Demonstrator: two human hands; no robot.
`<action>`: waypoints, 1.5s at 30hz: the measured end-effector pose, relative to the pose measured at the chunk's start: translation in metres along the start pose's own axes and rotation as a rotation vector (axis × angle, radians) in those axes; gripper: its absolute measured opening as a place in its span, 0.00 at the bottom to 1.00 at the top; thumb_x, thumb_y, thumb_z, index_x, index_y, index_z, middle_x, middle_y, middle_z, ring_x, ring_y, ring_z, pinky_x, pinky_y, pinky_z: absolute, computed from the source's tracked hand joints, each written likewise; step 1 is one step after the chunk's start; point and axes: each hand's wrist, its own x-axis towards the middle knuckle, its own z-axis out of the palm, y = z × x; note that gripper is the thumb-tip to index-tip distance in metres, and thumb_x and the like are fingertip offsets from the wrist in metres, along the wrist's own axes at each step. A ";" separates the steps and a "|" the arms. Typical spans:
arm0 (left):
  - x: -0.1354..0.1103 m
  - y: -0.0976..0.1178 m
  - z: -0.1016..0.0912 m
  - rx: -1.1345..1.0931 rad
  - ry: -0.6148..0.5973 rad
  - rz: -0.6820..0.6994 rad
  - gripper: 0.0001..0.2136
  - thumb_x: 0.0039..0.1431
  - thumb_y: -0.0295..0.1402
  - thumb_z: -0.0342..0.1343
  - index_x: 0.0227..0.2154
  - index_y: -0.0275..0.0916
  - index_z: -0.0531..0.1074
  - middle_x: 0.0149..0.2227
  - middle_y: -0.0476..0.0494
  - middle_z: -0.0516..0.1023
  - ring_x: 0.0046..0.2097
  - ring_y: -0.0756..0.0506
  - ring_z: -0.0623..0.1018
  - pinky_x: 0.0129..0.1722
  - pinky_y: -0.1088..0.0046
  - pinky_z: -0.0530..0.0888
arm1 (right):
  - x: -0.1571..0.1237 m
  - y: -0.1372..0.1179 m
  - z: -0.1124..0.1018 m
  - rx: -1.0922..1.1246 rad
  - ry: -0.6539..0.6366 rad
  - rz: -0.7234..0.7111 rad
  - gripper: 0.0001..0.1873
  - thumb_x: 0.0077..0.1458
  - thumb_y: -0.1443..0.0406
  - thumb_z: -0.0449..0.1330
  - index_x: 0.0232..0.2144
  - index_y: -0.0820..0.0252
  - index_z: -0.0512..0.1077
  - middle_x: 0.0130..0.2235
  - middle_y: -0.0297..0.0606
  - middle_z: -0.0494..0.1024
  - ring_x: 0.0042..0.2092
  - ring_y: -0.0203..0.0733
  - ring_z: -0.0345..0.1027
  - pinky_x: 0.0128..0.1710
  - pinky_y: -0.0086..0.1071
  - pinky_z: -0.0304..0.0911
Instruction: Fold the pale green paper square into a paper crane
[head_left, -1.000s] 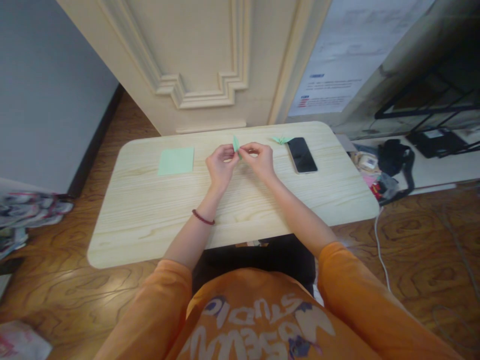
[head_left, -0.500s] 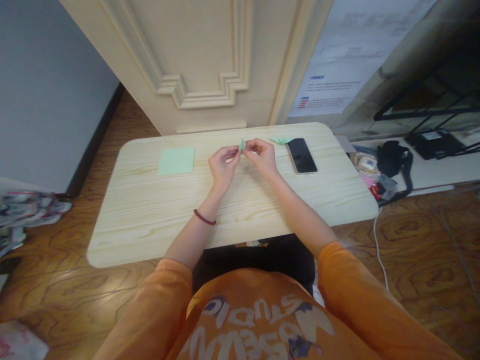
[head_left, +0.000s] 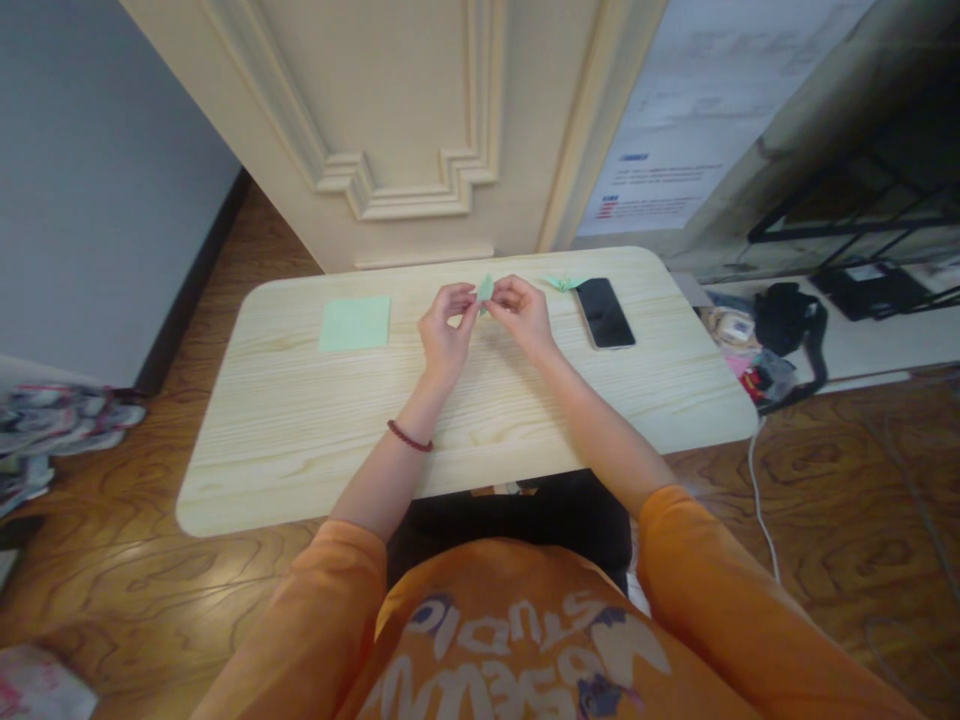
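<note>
Between my two hands, just above the far half of the table, is a small piece of folded green paper (head_left: 485,288). My left hand (head_left: 448,325) pinches its left side between thumb and fingers. On the other side my right hand (head_left: 523,312) grips it the same way, fingers bent. The paper's lower part is partly covered by my fingertips. A green origami crane (head_left: 562,283) lies to the right of my right hand, touching or very near the top of a black phone (head_left: 604,313). Over to the left lies a square stack of green paper (head_left: 355,323).
The light wood table (head_left: 300,440) has rounded corners and stands against a cream panelled door (head_left: 405,120). At the right, a low shelf (head_left: 862,345) carries a black strap, bags and small items. A white cable (head_left: 759,500) hangs down to the wooden floor.
The folded paper has turned a little and shows a wider face between my fingers. My hands stay in almost the same place, with the fingers slightly shifted.
</note>
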 end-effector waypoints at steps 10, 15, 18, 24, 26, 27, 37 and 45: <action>0.002 -0.002 0.003 -0.110 0.058 -0.115 0.11 0.47 0.40 0.67 0.30 0.40 0.77 0.32 0.46 0.79 0.34 0.48 0.79 0.36 0.73 0.76 | 0.001 0.004 -0.001 0.164 -0.017 0.106 0.17 0.39 0.58 0.69 0.31 0.56 0.70 0.30 0.30 0.78 0.35 0.37 0.73 0.41 0.33 0.69; 0.003 -0.001 0.003 -0.124 0.070 -0.165 0.11 0.46 0.40 0.68 0.31 0.40 0.78 0.30 0.47 0.81 0.30 0.49 0.79 0.32 0.74 0.75 | 0.002 0.004 0.000 0.209 -0.019 0.146 0.17 0.37 0.59 0.70 0.30 0.56 0.71 0.30 0.31 0.79 0.34 0.37 0.73 0.42 0.34 0.69; 0.003 0.000 0.002 -0.083 0.064 -0.158 0.10 0.47 0.40 0.67 0.29 0.40 0.78 0.30 0.46 0.81 0.32 0.48 0.79 0.33 0.74 0.75 | 0.002 0.002 0.000 0.210 -0.009 0.173 0.16 0.36 0.60 0.70 0.29 0.57 0.71 0.29 0.30 0.78 0.34 0.37 0.72 0.41 0.34 0.68; 0.004 -0.004 0.003 -0.109 0.024 -0.184 0.10 0.47 0.39 0.68 0.28 0.39 0.78 0.29 0.46 0.81 0.34 0.47 0.80 0.36 0.72 0.75 | 0.002 0.002 -0.003 0.212 -0.032 0.206 0.15 0.38 0.59 0.69 0.27 0.57 0.71 0.27 0.29 0.75 0.33 0.36 0.71 0.39 0.31 0.68; 0.005 -0.007 0.003 -0.135 0.004 -0.199 0.11 0.46 0.40 0.68 0.28 0.39 0.78 0.29 0.46 0.81 0.33 0.47 0.80 0.36 0.72 0.76 | 0.002 0.002 -0.004 0.200 -0.038 0.203 0.16 0.39 0.56 0.70 0.26 0.57 0.71 0.27 0.30 0.75 0.33 0.36 0.71 0.37 0.32 0.68; 0.005 -0.008 0.003 -0.148 -0.007 -0.210 0.12 0.46 0.41 0.68 0.27 0.39 0.77 0.29 0.45 0.81 0.33 0.47 0.80 0.36 0.71 0.76 | 0.002 0.001 -0.004 0.194 -0.038 0.200 0.17 0.38 0.54 0.70 0.26 0.57 0.71 0.26 0.30 0.75 0.32 0.36 0.71 0.37 0.32 0.68; 0.011 -0.016 -0.002 -0.272 -0.159 -0.380 0.15 0.41 0.43 0.70 0.25 0.38 0.75 0.26 0.48 0.78 0.29 0.49 0.77 0.32 0.72 0.76 | 0.005 0.003 -0.010 0.153 -0.053 0.199 0.21 0.33 0.51 0.73 0.23 0.60 0.74 0.24 0.32 0.75 0.28 0.36 0.69 0.30 0.32 0.67; 0.010 -0.008 -0.002 -0.326 -0.141 -0.493 0.17 0.39 0.44 0.70 0.26 0.36 0.77 0.27 0.46 0.79 0.29 0.50 0.76 0.32 0.73 0.73 | 0.005 -0.001 -0.010 0.131 -0.038 0.213 0.23 0.26 0.55 0.75 0.24 0.60 0.73 0.23 0.30 0.76 0.26 0.34 0.69 0.30 0.31 0.67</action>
